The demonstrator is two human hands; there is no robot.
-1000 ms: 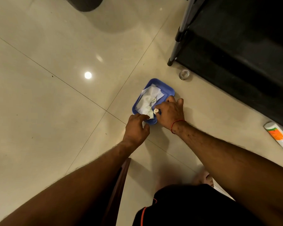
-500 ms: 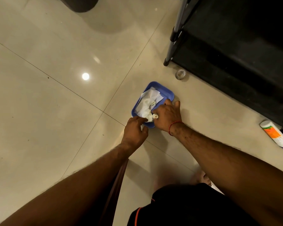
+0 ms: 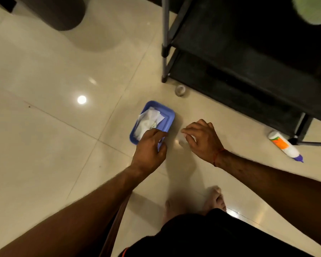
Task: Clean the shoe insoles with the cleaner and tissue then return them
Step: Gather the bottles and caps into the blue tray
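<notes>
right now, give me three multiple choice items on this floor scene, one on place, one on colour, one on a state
1. Where does the bottle lie?
A. inside the tray
B. on the floor by the black rack's foot
C. in the right hand

2. What colour is the tray?
A. blue
B. red
C. green

3. How is the bottle standing?
A. upright
B. hanging from the rack
C. lying on its side

Answers: 1 B, it rests on the tiles beside the rack, away from both hands. 2 A, its rim is blue around the white tissues. 3 C, its length lies flat along the floor.
</notes>
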